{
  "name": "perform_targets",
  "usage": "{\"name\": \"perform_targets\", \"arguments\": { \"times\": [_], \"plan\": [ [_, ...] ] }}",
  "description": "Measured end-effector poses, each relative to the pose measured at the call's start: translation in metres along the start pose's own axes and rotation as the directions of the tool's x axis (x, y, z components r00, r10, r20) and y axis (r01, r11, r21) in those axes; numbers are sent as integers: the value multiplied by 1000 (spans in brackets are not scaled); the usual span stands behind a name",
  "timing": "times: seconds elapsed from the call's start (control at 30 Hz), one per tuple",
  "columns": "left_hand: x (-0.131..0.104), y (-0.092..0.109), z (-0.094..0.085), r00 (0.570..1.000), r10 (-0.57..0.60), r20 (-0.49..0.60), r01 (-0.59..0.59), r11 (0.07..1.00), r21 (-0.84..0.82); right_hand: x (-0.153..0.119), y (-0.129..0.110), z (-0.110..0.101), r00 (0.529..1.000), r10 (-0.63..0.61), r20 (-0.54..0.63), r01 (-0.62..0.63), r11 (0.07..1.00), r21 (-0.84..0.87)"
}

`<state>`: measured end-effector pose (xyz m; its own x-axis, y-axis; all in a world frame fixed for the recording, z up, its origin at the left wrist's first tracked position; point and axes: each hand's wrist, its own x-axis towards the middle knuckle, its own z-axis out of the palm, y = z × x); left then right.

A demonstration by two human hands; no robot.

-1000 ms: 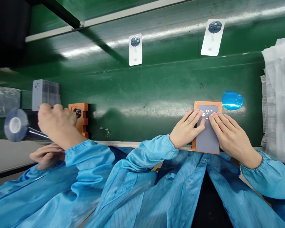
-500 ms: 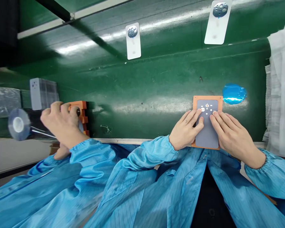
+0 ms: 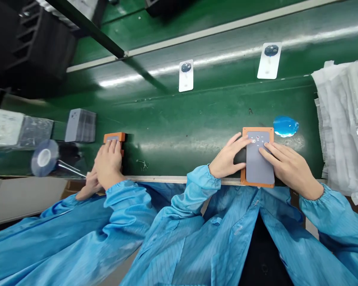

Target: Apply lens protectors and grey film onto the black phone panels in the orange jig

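Note:
A grey phone-shaped panel with several small cut-outs near its far end lies in an orange fixture at the bench edge. My left hand rests along the panel's left side, fingers stretched out and thumb apart, with fingertips touching near the cut-outs. From the right, my right hand lies over the panel's edge, its fingers extended and pressing on the surface. Beyond the fixture's far right corner sits a piece of shiny blue film.
Two white phone-shaped panels lie farther back. On the left, a co-worker's hands work at another orange fixture, near a tape roll and a stack of grey panels. White wrapped packs stand at right.
The view has shifted, showing more of the bench's far side. My left thumb has moved off the panel toward its left edge. The co-worker's hand has moved over their fixture, off the tape.

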<state>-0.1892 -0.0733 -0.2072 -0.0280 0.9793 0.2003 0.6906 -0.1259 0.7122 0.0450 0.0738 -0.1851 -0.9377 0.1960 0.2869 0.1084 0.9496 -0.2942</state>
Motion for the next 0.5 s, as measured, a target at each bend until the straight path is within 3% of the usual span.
{"name": "perform_targets", "arguments": {
  "times": [0.1,0.17,0.23,0.37,0.5],
  "plan": [
    [13,10,12,959,-149,-241,96,971,-219,-1,-2,-7,966,162,-200,-70,914,400],
    [25,23,24,925,-203,-322,63,916,-396,0,-4,-2,897,346,-275,-67,720,690],
    [36,39,36,897,-210,-390,-21,859,-511,0,-3,11,848,475,-235,-46,508,860],
    [54,77,47,785,-218,-580,-126,860,-494,-1,5,41,873,480,-80,-43,240,970],
    [61,104,46,706,-116,-698,-215,905,-368,-7,10,53,899,425,-109,88,69,994]
  ]
}}
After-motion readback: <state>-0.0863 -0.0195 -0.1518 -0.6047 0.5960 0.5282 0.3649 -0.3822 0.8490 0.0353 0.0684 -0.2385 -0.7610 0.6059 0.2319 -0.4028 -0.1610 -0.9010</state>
